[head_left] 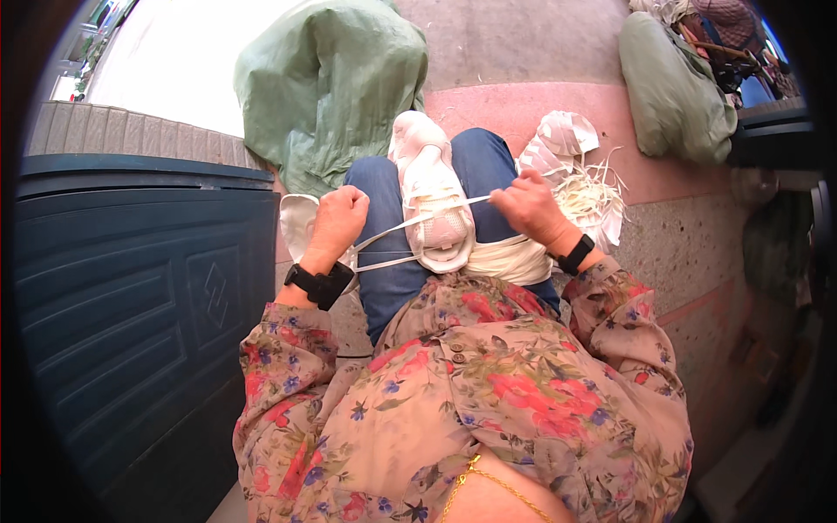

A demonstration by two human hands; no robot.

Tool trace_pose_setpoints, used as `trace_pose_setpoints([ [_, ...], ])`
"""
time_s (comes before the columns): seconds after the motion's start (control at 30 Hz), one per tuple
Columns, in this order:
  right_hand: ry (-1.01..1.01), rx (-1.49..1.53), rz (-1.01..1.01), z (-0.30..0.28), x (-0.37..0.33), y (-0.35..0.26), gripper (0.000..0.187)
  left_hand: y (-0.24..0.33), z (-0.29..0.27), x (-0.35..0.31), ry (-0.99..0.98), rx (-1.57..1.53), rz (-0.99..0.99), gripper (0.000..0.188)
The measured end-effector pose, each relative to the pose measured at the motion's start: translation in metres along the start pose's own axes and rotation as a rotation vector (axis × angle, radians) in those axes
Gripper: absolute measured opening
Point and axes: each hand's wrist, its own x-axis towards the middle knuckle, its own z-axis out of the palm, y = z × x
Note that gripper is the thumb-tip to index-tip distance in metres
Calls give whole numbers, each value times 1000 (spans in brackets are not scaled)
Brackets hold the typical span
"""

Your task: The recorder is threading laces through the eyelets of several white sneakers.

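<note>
A white sneaker [434, 196] lies lengthwise between my thighs, its toe end toward me. A flat white shoelace [384, 234] is threaded through it and stretches out to both sides. My right hand [534, 207], right of the sneaker, is closed on one stretch of the lace, which is pulled taut. On the other side, my left hand [338, 218] is closed in a fist over my left knee, and lace strands run to its underside, where the grip itself is hidden. A bundle of pale laces [510, 260] lies across my right thigh.
A heap of loose laces [591, 199] and another white shoe [558, 144] are beyond my right hand. A white shoe [298, 218] sits left of my left knee. Green sacks [336, 83] stand ahead on the left and on the right [671, 87]. A dark blue panelled door [148, 305] borders my left.
</note>
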Motion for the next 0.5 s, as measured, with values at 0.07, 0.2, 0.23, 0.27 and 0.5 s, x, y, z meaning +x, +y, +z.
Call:
trace_pose_setpoints([
  [0.07,4,-23,70,-13,-11,18,9,5,7,-3,-121,-253,-135,21],
  [0.2,-72,61,196,-23,-15,16,12,34,20,-5,-410,-459,-381,27],
  [0.23,-75,62,192,-23,-13,13,12,32,29,-3,-366,-369,-298,28],
  [0.27,-42,131,233,-21,-8,7,15,30,34,-2,-322,-278,-215,29],
  [0.5,-186,264,280,16,31,-27,13,26,48,5,-86,-74,124,26],
])
